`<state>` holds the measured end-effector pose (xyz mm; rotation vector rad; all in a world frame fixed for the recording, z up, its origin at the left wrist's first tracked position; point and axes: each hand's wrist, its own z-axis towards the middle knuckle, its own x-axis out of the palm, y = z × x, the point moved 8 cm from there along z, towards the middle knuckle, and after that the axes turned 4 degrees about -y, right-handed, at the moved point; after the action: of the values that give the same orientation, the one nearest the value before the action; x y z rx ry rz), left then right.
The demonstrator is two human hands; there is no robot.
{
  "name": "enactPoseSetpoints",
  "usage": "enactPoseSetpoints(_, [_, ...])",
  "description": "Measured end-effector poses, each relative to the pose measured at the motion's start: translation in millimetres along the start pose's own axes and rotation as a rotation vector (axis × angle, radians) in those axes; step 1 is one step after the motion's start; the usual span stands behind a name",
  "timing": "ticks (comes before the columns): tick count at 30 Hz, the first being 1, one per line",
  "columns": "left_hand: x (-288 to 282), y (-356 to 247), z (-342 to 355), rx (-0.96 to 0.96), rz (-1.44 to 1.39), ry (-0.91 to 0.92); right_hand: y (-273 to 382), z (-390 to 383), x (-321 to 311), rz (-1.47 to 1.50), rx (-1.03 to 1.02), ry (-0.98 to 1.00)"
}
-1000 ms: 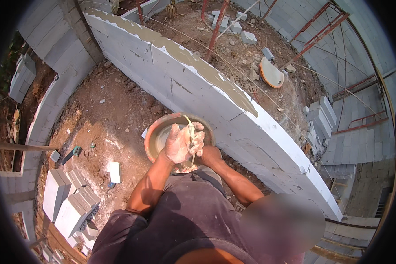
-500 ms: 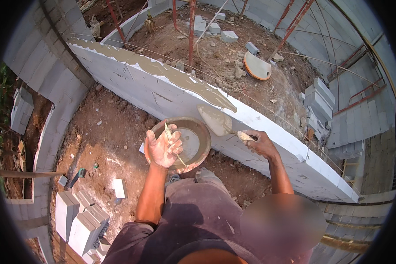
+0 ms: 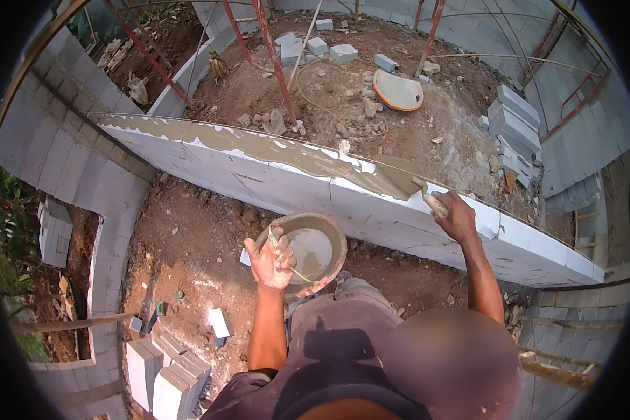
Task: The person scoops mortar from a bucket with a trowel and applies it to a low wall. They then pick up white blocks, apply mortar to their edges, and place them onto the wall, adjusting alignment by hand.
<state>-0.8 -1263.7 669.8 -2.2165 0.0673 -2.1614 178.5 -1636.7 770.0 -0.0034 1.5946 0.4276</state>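
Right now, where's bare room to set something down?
Soil between the curved block wall and mortar bucket, barring small stones; uncoated wall top right of the right hand. Crowded: mortar bed around the trowel, and lower left, with stacked blocks and a loose white block.

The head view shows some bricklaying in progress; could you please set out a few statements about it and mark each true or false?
1. The left hand holds a bucket. True.
2. The right hand holds nothing. False: it grips a trowel.
3. The trowel is inside the bucket. False: it is at the mortar on top of the wall.
4. The orange-rimmed bowl lies beyond the wall. True.
5. Mortar covers the wall's whole top. False: the right end is bare.
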Motion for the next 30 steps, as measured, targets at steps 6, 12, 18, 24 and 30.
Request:
enactPoseSetpoints(6, [-16, 18, -8, -0.033, -0.041, -0.042, 20, 36, 31, 0.029, -0.218, -0.201])
enactPoseSetpoints(12, [-19, 23, -9, 0.003, -0.001, -0.083, 72, 76, 56, -0.035, -0.327, -0.174])
enactPoseSetpoints(18, [-9, 34, -16, 0.020, 0.020, -0.075, 99, -3, 42, 0.132, -0.396, 0.087])
enactPoseSetpoints(24, [19, 63, -2, -0.060, 0.180, -0.017, 133, -52, 193, -0.092, -0.514, 0.333])
enactPoseSetpoints(30, [43, 75, 6, -0.140, 0.221, 0.103, 146, -60, 211, 0.138, -0.429, 0.676])
